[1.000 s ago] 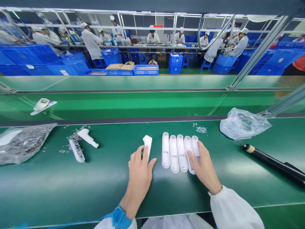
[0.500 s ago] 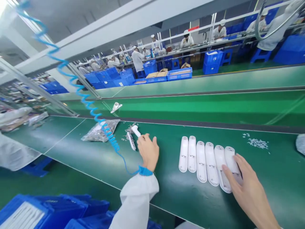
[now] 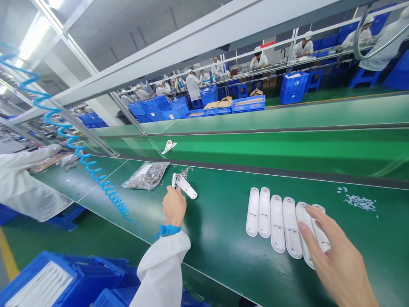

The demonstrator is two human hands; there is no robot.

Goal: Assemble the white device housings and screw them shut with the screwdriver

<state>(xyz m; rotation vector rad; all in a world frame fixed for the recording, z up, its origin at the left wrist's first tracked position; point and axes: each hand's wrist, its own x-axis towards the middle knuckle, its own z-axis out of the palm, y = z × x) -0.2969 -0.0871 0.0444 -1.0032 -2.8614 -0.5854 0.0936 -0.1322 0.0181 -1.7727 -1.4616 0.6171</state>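
My left hand [image 3: 174, 207], with a blue strap at the wrist, is closed at the near end of a narrow white part with dark details [image 3: 174, 181]. Against that part lies a white plastic shell [image 3: 188, 188], slanting to the right; whether my fingers grip it too I cannot tell. On the right, several long white plastic shells [image 3: 277, 224] lie side by side in a row. My right hand [image 3: 335, 247] rests over the last shells at the row's right end, thumb and fingers apart, touching them and partly covering them.
Beyond my left hand are a bag of small metal parts [image 3: 147, 175] and a small pile of screws [image 3: 185, 172]. Small white pieces [image 3: 360, 202] lie at right. A coiled blue cord [image 3: 96, 172] hangs at left. Blue crates [image 3: 41, 281] stand below the bench edge.
My left hand has closed at the white part, which has shifted with the shell. My right hand stays at the row's right end. The view has swung slightly left.
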